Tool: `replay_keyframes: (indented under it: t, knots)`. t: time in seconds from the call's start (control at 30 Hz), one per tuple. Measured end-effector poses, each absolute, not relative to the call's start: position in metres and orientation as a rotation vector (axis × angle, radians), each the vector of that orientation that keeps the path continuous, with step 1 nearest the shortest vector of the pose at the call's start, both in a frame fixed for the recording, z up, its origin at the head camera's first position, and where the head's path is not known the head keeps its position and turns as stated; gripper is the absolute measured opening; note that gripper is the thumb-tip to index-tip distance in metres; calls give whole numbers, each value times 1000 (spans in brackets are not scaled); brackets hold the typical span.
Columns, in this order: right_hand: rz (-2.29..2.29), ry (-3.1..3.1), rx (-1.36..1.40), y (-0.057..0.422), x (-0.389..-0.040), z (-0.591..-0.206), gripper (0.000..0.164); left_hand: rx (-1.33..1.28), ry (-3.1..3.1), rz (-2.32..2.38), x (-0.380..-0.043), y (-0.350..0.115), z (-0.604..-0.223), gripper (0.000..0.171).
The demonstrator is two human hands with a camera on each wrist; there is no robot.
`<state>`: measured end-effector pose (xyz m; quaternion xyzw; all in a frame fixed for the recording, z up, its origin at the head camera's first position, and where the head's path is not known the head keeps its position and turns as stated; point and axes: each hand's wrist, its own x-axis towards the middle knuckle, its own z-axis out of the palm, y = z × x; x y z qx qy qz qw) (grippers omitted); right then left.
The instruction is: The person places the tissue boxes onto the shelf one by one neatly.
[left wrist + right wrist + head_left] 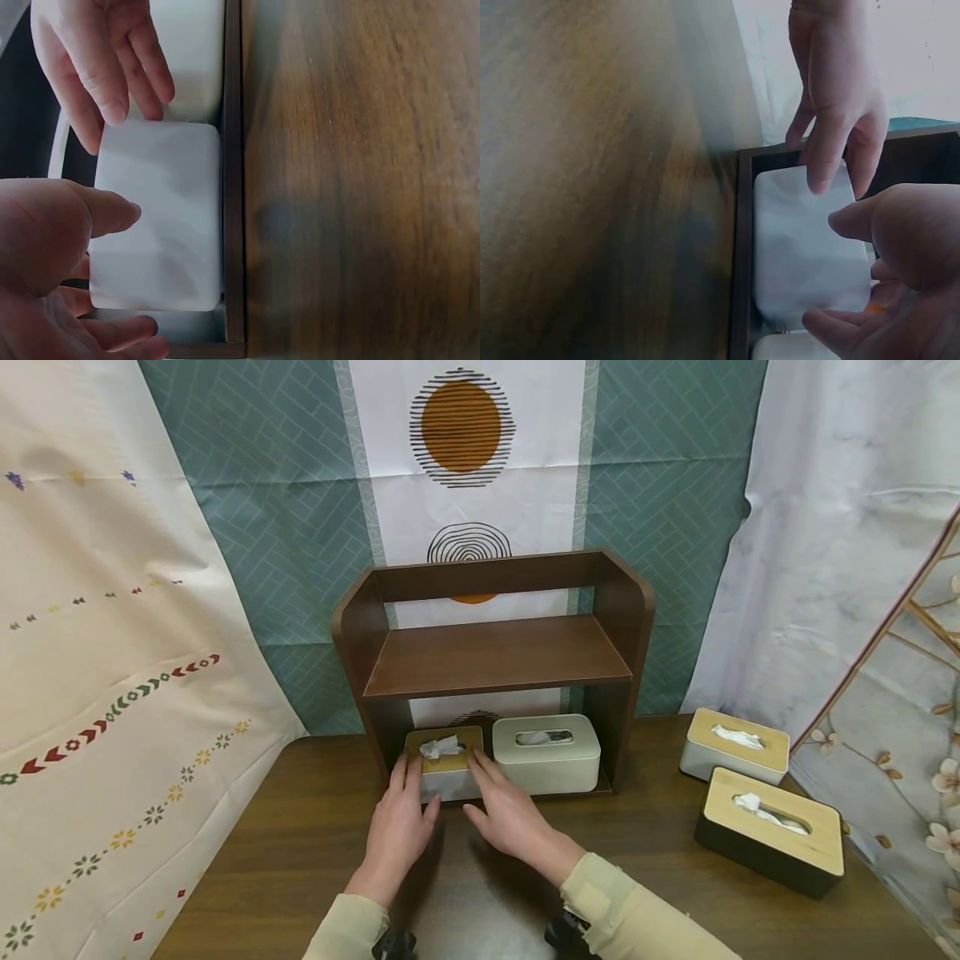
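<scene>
a teal and white cloth (pixel 468 503) hangs behind the brown table (pixel 285 843).

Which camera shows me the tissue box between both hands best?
The head view. On the tissue box, it shows the tan lid, the tissue poking out and part of the pale front. Both wrist views show that front close up, with fingers overlapping its edges, but not the lid or tissue.
</scene>
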<state>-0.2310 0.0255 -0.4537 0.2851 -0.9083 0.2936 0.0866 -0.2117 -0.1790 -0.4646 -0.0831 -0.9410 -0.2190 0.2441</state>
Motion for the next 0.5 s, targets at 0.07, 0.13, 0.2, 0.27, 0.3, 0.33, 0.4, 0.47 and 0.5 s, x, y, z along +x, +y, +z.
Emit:
replay_keyframes:
  t: [0.07, 0.13, 0.2, 0.27, 0.3, 0.33, 0.4, 0.47, 0.5]
  knots:
    - [881, -2704, 855, 27, -228, -454, 73, -223, -2566, -593, -208, -177, -464, 78]
    - [880, -2693, 859, 30, -225, -454, 72, -221, -2561, -576, -203, -176, -462, 79]
    - [880, -2679, 862, 34, -220, -452, 72, -223, -2556, -550, -199, -173, -460, 80]
    - [877, -2664, 862, 39, -215, -449, 72, -243, -2539, -513, -195, -171, -458, 79]
    - [871, -2660, 860, 42, -213, -448, 72, -255, -2528, -489, -193, -169, -456, 79]
    - [868, -2654, 859, 45, -210, -446, 72, -263, -2517, -462, -191, -167, -455, 79]
    - [855, -2657, 853, 51, -206, -444, 72, -276, -2492, -408, -187, -164, -453, 79]
    - [836, -2666, 845, 58, -201, -442, 73, -285, -2467, -359, -184, -160, -452, 79]
    - [825, -2668, 841, 62, -199, -441, 74, -285, -2458, -341, -182, -157, -451, 79]
